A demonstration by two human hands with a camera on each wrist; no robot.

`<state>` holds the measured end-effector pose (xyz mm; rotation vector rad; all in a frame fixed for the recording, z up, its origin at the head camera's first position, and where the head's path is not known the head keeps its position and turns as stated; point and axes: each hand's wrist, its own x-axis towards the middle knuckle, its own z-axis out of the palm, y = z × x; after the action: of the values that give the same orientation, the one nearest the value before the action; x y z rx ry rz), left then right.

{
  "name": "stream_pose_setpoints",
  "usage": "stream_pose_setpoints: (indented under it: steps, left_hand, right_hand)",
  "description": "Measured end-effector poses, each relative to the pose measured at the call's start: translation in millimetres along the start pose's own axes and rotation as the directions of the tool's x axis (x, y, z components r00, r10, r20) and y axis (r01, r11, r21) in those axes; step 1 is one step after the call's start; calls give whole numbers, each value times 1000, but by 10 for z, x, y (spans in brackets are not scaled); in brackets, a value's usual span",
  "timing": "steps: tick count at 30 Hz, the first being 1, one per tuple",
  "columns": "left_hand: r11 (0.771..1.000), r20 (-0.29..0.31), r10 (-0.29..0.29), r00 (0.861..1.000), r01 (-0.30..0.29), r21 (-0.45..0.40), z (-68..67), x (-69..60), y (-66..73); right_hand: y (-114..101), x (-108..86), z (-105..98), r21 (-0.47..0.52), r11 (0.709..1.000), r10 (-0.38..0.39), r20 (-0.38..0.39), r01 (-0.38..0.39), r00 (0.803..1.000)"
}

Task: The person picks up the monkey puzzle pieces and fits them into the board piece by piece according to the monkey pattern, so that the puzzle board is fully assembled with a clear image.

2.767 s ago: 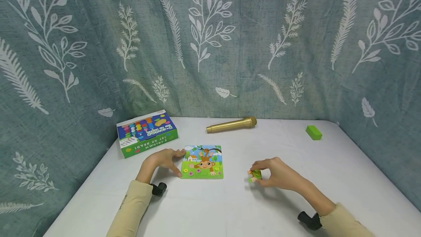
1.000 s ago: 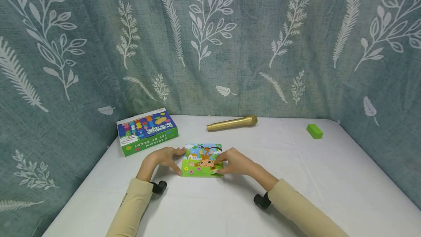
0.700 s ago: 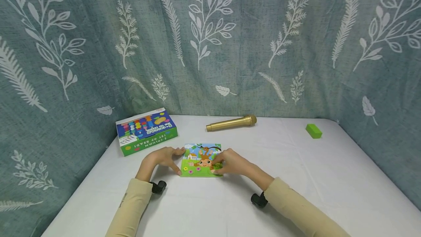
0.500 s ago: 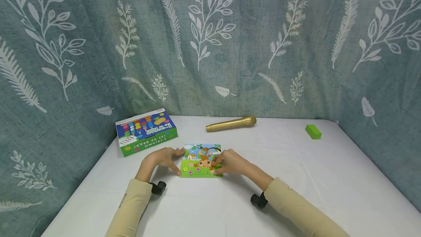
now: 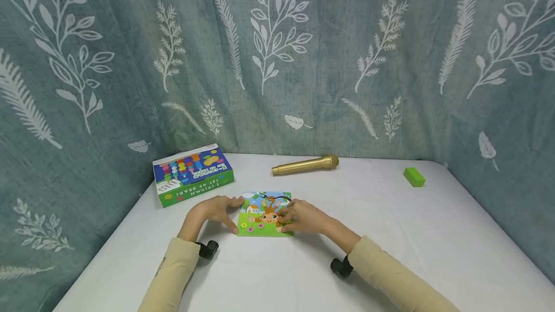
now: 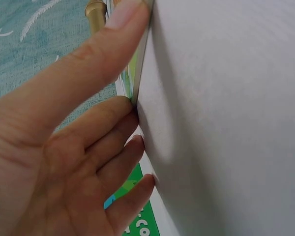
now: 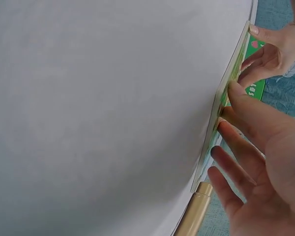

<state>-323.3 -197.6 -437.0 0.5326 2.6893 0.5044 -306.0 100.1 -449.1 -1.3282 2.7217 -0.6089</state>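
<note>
A monkey jigsaw puzzle (image 5: pixel 256 216) lies flat on the white table. At its left edge my left hand (image 5: pixel 215 209) is spread, with thumb and forefinger touching the board near its two left corners. My right hand (image 5: pixel 308 217) is at the lower right part of the picture. Its thumb and forefinger hold a puzzle piece, mostly hidden under the fingers, down against the board. In the right wrist view the thumb (image 7: pixel 237 91) and forefinger meet the board's face, while the other fingers are fanned out beside it.
A blue and green bead-set box (image 5: pixel 192 175) stands behind the left hand. A gold toy microphone (image 5: pixel 305 164) lies at the back middle, and a green block (image 5: pixel 414 177) at the back right. A patterned curtain (image 5: pixel 277 61) closes off the table's far side.
My right hand has carried the puzzle piece from the right onto the board. There the tilted piece has been lowered, and the hand has barely moved since. My left hand has stayed at the board's edge.
</note>
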Motion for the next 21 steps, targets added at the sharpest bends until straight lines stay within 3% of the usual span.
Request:
stream_pose_setpoints:
  steps: [12, 21]
  left_hand:
    - [1000, -2, -15, 1000, 15, -15, 1, -5, 20]
    - [998, -18, 47, 999, -48, -30, -50, 17, -53]
  right_hand:
    - [42, -8, -40, 50, 999, -7, -6, 8, 1000]
    - [49, 41, -79, 41, 999, 30, -6, -30, 1000]
